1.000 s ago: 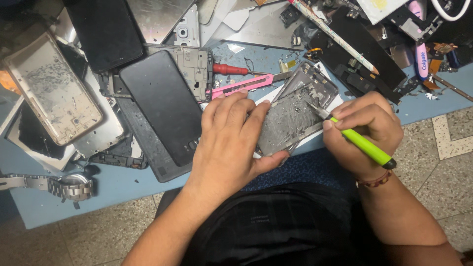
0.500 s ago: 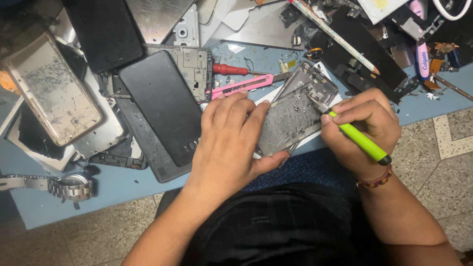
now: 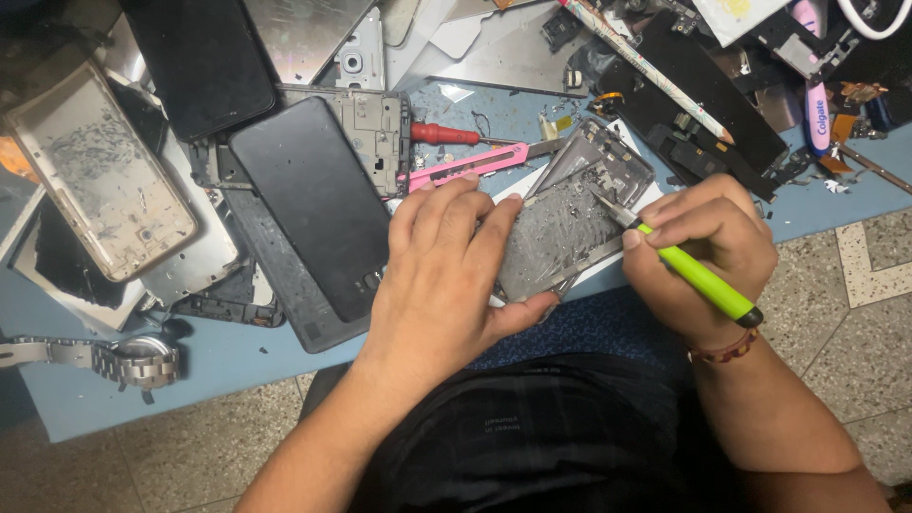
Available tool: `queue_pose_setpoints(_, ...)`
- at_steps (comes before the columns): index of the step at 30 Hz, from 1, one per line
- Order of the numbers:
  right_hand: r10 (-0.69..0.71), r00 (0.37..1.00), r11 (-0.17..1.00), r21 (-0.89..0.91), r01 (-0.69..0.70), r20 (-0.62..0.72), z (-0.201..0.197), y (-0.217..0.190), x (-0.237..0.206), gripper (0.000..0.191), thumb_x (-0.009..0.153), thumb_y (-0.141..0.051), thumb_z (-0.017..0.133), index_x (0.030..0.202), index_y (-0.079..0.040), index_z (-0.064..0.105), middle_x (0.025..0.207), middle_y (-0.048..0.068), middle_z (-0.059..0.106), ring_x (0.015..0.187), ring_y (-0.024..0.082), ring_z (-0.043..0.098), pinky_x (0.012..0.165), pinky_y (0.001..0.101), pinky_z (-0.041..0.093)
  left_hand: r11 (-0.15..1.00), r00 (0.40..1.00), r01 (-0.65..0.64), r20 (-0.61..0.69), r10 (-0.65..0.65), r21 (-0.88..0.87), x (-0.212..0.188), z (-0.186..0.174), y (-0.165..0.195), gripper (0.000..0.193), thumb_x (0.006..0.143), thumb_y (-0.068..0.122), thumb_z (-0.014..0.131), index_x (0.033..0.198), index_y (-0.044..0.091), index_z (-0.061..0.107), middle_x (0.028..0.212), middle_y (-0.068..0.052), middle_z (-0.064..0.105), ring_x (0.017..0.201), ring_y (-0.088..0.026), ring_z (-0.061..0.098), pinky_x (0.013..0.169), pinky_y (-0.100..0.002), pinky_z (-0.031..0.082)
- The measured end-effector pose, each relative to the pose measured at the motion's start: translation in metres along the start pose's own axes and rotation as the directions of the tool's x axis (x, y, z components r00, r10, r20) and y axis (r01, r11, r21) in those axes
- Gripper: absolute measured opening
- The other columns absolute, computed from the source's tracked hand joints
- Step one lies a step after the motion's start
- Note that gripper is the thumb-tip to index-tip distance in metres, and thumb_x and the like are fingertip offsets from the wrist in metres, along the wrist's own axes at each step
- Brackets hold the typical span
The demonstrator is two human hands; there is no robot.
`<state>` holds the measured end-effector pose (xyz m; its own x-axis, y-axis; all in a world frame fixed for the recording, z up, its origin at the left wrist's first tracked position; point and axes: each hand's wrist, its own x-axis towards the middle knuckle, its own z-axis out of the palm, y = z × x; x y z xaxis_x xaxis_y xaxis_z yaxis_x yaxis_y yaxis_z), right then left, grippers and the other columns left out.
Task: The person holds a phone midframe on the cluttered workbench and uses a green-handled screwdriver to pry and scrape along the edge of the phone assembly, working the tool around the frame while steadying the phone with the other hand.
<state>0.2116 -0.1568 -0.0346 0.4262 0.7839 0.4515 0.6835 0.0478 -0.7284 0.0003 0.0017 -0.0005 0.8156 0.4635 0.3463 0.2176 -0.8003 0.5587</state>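
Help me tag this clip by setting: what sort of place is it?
Probably a phone repair bench. The left hand steadies a stripped phone frame, the right hand works it with a green-handled tool, and phone back covers lie around.

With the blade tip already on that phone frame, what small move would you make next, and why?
Probably a short scrape of the green-handled knife in the right hand down the grey phone frame. Its tip sits near the upper end, flaky residue covers the panel below, and the left hand pins the frame's lower edge.
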Motion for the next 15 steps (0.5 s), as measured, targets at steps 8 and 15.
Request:
queue_pose_setpoints(8, -0.007, 1.000, 1.000, -0.011, 0.007, -0.012, 0.0020, 0.0007, -0.0001, 0.024, 0.096, 0.005, 0.082, 0.095, -0.004, 0.060, 0.100, 0.010, 0.065, 0.090, 0.015, 0.068, 0.083, 0.0236, 0.057, 1.000, 1.000, -0.004, -0.002, 0.004, 0.001, 0.0001, -0.0015, 0.0001, 0.083, 0.071, 0.045, 0.089, 0.130, -0.005, 0.060, 0.125, -0.019, 0.056, 0.130, -0.038, 0.050, 0.116, -0.054, 0.033)
queue_pose_setpoints(15, -0.017, 1.000, 0.999, -0.029, 0.017, -0.006, 0.0030, -0.0005, -0.0008, 0.024, 0.094, 0.004, 0.082, 0.099, -0.006, 0.060, 0.101, 0.010, 0.064, 0.090, 0.014, 0.068, 0.082, 0.0230, 0.057, 1.000, 1.000, 0.001, 0.009, -0.001, -0.003, 0.0009, -0.0021, 0.0006, 0.083, 0.071, 0.044, 0.089, 0.131, -0.005, 0.061, 0.125, -0.019, 0.056, 0.131, -0.037, 0.050, 0.116, -0.053, 0.033)
